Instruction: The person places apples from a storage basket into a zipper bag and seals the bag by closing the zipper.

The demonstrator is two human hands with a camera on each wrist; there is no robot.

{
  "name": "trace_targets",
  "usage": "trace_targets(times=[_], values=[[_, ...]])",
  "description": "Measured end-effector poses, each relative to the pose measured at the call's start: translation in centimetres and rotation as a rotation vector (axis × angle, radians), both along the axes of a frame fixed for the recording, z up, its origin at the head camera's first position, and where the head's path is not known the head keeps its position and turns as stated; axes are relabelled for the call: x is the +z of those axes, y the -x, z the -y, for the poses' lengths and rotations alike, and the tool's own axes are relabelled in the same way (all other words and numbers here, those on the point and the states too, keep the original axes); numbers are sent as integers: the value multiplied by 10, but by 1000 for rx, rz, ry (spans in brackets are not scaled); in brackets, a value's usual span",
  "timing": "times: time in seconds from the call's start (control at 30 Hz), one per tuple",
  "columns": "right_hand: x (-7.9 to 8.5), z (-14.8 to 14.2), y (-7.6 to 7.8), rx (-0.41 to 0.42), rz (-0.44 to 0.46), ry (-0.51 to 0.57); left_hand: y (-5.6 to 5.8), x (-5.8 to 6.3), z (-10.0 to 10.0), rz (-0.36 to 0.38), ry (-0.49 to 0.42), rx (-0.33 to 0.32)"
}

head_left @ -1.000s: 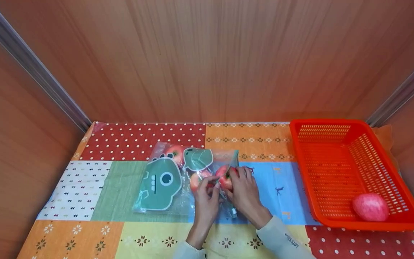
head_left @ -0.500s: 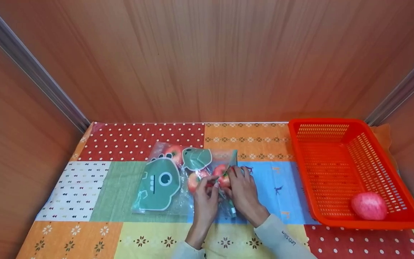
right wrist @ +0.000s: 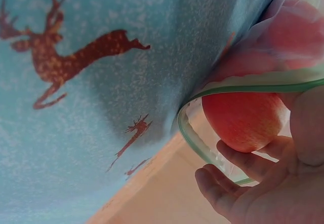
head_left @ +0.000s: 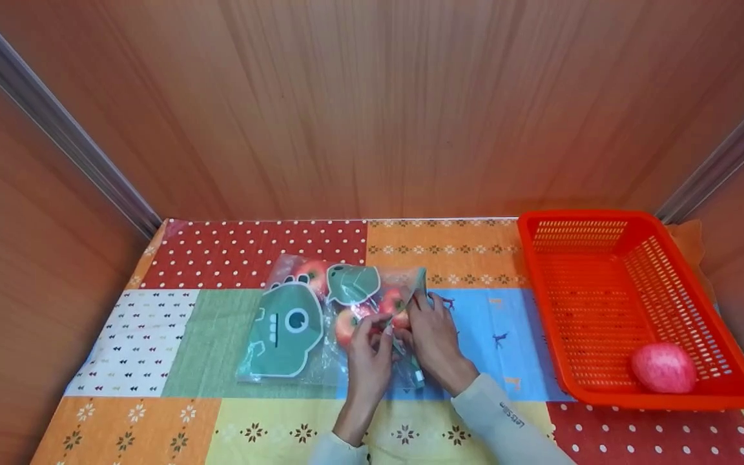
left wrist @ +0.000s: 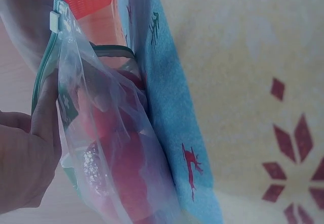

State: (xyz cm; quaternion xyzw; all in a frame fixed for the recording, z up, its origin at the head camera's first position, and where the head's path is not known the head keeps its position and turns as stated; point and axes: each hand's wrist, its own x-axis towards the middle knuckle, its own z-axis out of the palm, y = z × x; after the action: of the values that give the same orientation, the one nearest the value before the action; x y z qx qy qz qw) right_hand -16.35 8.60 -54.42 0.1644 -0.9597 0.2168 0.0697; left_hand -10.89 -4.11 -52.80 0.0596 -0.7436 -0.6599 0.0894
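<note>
A clear slider zip bag [head_left: 340,368] with green cartoon prints lies on the cloth, several apples inside. My left hand [head_left: 369,361] pinches the near side of its mouth between thumb and fingers. In the left wrist view the green zip edge and white slider [left wrist: 54,21] show beside the left fingers [left wrist: 48,107]. My right hand [head_left: 435,332] is at the mouth on the right, thumb and fingers about an apple [right wrist: 243,123]. That apple lies partly past the green rim [right wrist: 253,88], its lower end against the right fingers [right wrist: 245,161]; two other fingers stand off it.
An orange-red plastic basket [head_left: 543,323] stands at the right, with one pink-red apple [head_left: 664,368] in its near right corner. A patchwork cloth [head_left: 152,342] covers the table. Wood-patterned panels [head_left: 346,116] close off the back and both sides.
The right hand has shifted slightly left, pushing the apple further into the bag; its fingers now lie closer to the green rim. The left hand keeps its hold on the bag.
</note>
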Motion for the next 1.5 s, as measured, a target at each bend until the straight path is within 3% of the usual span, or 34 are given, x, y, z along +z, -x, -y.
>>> trace_targets(times=[0.27, 0.53, 0.7, 0.83, 1.17, 1.5], values=[[2, 2, 5, 0, 63, 60, 0, 3, 0, -3, -10, 6], [1, 1, 7, 24, 53, 82, 0, 3, 0, 0, 1, 9], [1, -4, 5, 43, 119, 81, -1, 2, 0, -7, 9, 6], [0, -13, -1, 49, 123, 69, -2, 1, 0, -8, 0, 2], [12, -53, -24, 54, -24, -17, -3, -1, 1, -10, -20, -2], [37, -86, -44, -16, -6, -60, -4, 0, 0, -2, -49, -12]])
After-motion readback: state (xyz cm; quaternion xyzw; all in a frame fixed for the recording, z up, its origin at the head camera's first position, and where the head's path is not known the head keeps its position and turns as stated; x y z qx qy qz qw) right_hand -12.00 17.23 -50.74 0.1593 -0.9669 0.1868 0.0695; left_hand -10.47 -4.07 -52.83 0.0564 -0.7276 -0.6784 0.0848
